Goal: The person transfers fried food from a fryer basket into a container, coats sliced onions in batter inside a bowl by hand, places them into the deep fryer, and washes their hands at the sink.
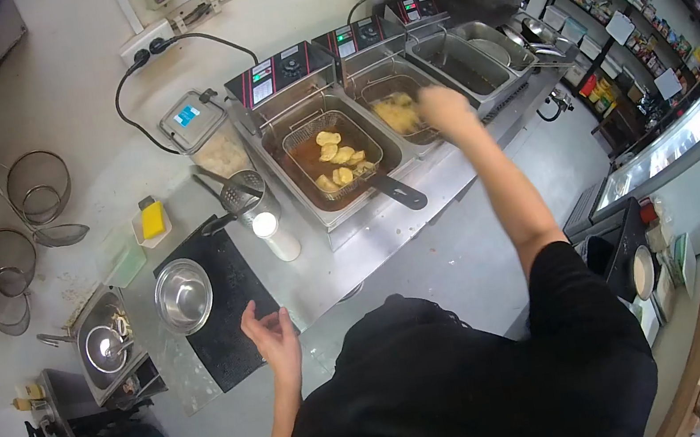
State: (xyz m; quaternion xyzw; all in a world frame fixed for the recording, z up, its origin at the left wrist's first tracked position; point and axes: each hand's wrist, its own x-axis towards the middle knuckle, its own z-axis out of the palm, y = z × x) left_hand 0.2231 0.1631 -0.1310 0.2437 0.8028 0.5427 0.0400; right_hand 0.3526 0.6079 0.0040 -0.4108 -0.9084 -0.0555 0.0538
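Note:
My right hand (445,111), blurred by motion, is closed at the handle end of the second fryer basket (420,130); the handle itself is hidden under the hand. Yellow fried pieces (397,113) in that basket are smeared too. To its left, another fryer basket (363,136) sits in brown oil with several golden pieces (341,155), its black handle (398,191) pointing toward me. Held low over the counter's front edge, my left hand (274,336) has loosely curved, parted fingers and nothing in it. It is nearest the black mat (235,324) and a steel bowl (183,296).
A white-capped shaker (278,237) and a perforated steel holder (245,197) stand left of the fryers. Behind is a lidded clear container (219,143). A yellow sponge (152,219) lies near the wall, where strainers (39,186) hang. A small sink (106,342) is at left.

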